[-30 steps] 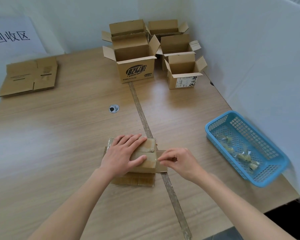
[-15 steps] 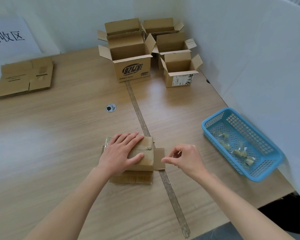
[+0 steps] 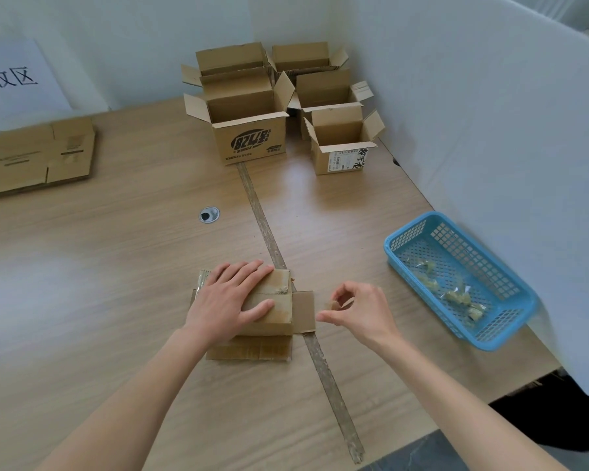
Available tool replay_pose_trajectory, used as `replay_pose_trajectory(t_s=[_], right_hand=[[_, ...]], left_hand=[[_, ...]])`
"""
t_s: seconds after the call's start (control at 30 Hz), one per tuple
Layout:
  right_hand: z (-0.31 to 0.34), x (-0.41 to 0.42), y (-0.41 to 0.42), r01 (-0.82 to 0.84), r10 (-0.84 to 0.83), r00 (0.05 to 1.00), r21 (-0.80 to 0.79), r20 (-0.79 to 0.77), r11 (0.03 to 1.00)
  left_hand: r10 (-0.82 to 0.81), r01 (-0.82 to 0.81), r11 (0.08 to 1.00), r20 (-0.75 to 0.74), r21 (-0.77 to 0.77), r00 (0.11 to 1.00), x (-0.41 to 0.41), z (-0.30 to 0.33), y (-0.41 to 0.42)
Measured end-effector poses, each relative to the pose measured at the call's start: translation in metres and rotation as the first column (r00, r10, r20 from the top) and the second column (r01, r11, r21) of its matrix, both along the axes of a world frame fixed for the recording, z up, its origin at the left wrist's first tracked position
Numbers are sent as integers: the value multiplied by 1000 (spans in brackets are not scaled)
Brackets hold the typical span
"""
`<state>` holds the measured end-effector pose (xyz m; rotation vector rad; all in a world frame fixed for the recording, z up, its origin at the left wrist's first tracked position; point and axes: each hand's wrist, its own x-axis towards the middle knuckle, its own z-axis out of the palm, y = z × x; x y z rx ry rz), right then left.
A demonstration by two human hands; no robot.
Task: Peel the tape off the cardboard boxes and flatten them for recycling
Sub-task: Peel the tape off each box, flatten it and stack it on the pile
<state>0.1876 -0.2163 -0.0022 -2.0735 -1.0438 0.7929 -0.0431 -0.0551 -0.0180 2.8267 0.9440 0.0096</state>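
Cardboard, flattened, lies near the front middle of the wooden table [image 3: 116, 266]: one small flattened box [image 3: 272, 307], folded down, with a flap sticking out to its right and another edge showing toward the person. It sits just left of the dark seam strip [image 3: 262, 229] that runs down the tabletop, the right flap lying over that strip.

Left hand [image 3: 230, 300]: palm down on the flattened box, fingers straight and spread, thumb lying along the top face. Pressing, not gripping.

Right hand [image 3: 357, 311]: off the box, just to its right, above the table. Fingers curled inward, thumb and fingertips drawn close together; a small brownish scrap shows between them (tape or cardboard, cannot tell which, and the hold itself is not clear).

Blue basket [image 3: 419, 232]: at the right edge of the table, well apart from the hands, with crumpled clear tape wads [image 3: 456, 295] lying inside.

Far end of table: cluster of open boxes [image 3: 252, 144], upright, flaps raised; the front one carries dark printing, a smaller one beside it bears a label.

Far left: flat cardboard stack [image 3: 38, 158] below a paper sign [image 3: 14, 76] on the wall.

Round cable hole [image 3: 208, 214] in the tabletop, left of the seam.
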Motion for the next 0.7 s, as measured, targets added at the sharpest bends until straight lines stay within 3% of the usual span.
replay_pose_trajectory(t_s=[0.23, 0.53, 0.7], right_hand=[[11, 10, -17, 67, -62, 996, 82, -57, 994], [9, 35, -32, -221, 211, 970, -79, -117, 972], [8, 61, -45, -204, 184, 956, -65, -230, 977]], left_hand=[[52, -51, 998, 34, -27, 998, 4, 1, -8], [96, -85, 993, 147, -79, 984, 40, 4, -38], [18, -11, 999, 157, -48, 987, 81, 5, -53]])
